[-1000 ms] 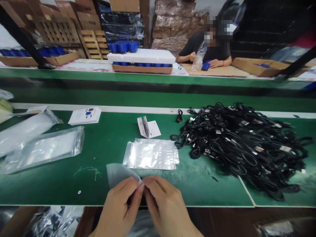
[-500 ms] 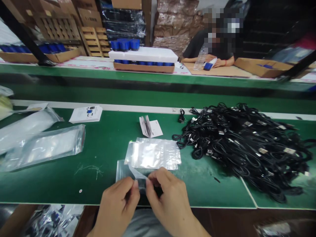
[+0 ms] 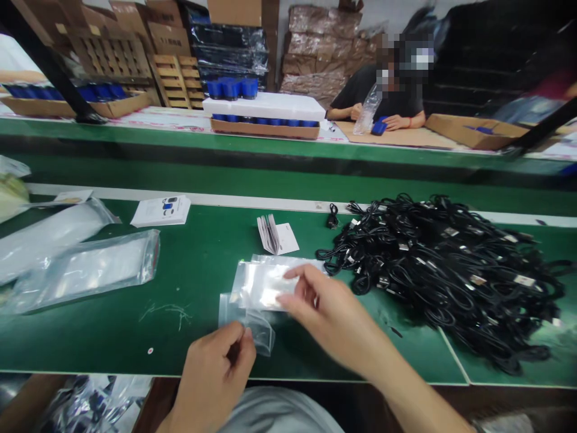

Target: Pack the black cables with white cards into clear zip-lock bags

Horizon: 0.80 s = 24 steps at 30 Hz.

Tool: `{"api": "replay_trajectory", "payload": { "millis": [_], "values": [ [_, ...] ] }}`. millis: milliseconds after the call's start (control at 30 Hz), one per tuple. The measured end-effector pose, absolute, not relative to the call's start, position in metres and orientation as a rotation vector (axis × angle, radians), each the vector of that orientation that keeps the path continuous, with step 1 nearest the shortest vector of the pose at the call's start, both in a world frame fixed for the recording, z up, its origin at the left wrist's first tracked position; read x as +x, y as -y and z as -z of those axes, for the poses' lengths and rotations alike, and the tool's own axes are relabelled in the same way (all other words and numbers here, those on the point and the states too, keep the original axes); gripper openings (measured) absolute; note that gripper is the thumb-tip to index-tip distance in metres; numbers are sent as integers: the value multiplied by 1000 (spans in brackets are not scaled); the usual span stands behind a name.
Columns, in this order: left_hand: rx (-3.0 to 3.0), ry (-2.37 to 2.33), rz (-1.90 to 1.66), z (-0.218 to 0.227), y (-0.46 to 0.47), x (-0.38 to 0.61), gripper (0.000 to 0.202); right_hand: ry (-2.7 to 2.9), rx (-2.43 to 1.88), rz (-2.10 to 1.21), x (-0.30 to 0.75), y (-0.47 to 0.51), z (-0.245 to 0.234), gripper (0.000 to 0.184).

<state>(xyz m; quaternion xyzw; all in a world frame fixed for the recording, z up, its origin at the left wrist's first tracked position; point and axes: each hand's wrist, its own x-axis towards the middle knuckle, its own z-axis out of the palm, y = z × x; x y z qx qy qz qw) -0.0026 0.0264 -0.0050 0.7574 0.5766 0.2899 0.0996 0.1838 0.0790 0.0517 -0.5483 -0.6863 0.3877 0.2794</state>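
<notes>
My left hand (image 3: 219,365) pinches the edge of a clear plastic bag (image 3: 262,334) close to the front of the green table. My right hand (image 3: 322,307) is over a stack of clear plastic bags (image 3: 259,282), its thumb and fingers apart and nothing seen between them. Whether its fingertips touch the stack I cannot tell. Just behind the stack, a fanned-out folded leaflet (image 3: 269,233) stands on a white card. A single bundled black cable (image 3: 332,216) lies farther back.
A large heap of black cables (image 3: 446,276) covers the right side. At the left lie filled plastic packs (image 3: 94,264) and a stack of printed leaflets (image 3: 162,210). Across the raised shelf, a person (image 3: 383,96) handles a blue item beside a box of blue cups (image 3: 265,127).
My right hand has let go of the bag at the front and moved up and right over the stack. My left hand keeps its pinch in nearly the same place.
</notes>
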Motion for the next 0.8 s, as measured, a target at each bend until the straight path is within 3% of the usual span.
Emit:
{"api": "replay_trajectory", "payload": {
  "millis": [100,267,433,600,700,800],
  "values": [
    [2228,-1727,-860,9,-26,-2,36,1661,-1534,-1000,183,-129,-59,23],
    [2202,-1754,-848,11,-28,0,37,1570,-1586,-1332,174,-192,-43,29],
    [2163,-1735,-814,7,-29,-1,37,1551,-1619,-1450,176,-198,-29,23],
    [2003,-1737,-791,5,-24,-3,39,1514,-1614,-1215,189,-184,-35,18],
    [1614,-1741,-837,-2,-24,-6,37,1528,-1537,-984,195,-149,-48,24],
    [1314,-1725,-962,-7,-29,-11,36,1686,-1433,-953,197,-97,-57,21]
  ]
}}
